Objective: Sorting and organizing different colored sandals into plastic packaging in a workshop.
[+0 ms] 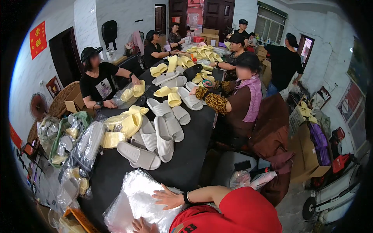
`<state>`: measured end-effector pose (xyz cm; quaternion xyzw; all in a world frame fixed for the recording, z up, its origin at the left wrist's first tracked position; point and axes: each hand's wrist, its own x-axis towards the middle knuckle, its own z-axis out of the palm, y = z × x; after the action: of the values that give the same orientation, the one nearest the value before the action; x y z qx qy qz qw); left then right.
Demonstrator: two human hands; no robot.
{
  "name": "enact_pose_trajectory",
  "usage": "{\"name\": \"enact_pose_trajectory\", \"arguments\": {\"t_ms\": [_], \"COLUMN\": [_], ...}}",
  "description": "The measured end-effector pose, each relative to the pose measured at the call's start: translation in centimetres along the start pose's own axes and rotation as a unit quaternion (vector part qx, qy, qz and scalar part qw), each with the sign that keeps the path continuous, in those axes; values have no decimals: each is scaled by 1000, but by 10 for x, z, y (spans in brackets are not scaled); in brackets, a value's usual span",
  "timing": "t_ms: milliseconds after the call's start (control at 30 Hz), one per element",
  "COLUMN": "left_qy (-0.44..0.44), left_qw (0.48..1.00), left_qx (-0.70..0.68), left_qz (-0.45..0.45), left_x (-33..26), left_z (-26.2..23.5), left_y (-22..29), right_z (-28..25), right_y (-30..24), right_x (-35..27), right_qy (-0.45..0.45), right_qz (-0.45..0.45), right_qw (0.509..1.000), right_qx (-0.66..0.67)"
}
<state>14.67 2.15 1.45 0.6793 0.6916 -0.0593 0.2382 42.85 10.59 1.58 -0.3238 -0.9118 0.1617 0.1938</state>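
Note:
A stack of clear plastic bags (134, 194) lies at the near end of the black table. My right hand (169, 197), with a dark band at its wrist, rests flat on the bags with fingers spread. Lower down, at the picture's bottom edge, my left hand (144, 226) touches the same bags, its visible fingers apart. Neither hand grips anything. Just beyond the bags, a pile of loose grey slippers (139, 155) lies on the table. Yellow slippers (130, 125) in clear wrapping sit to the left of that pile.
Bagged grey slippers (90, 143) crowd the table's left edge above an orange crate (79, 218). A co-worker's hand (136, 79) at the left handles bagged yellow slippers. Another person with leopard-print sleeves (213, 99) works at the right. A chair (233, 165) stands beside the table.

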Motion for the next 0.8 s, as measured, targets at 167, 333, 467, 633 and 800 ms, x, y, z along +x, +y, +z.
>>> {"name": "enact_pose_trajectory", "arguments": {"t_ms": [167, 333, 467, 633, 800], "left_qy": [129, 290, 251, 198, 192], "left_qw": [983, 932, 948, 958, 956], "left_qx": [34, 166, 112, 77, 65], "left_qz": [-129, -144, -158, -194, -213], "left_x": [-16, -27, -36, -39, -35], "left_z": [-1, 13, -1, -6, 1], "left_y": [-3, -22, -8, -4, -6], "right_z": [10, 20, 16, 10, 11], "right_y": [4, 8, 7, 4, 3], "right_x": [-10, -12, -9, -8, -9], "right_qy": [-67, -84, -125, -126, -110], "right_qz": [40, 50, 62, 58, 58], "right_qw": [997, 995, 990, 990, 992], "right_qx": [-3, 5, 1, 9, 16]}}
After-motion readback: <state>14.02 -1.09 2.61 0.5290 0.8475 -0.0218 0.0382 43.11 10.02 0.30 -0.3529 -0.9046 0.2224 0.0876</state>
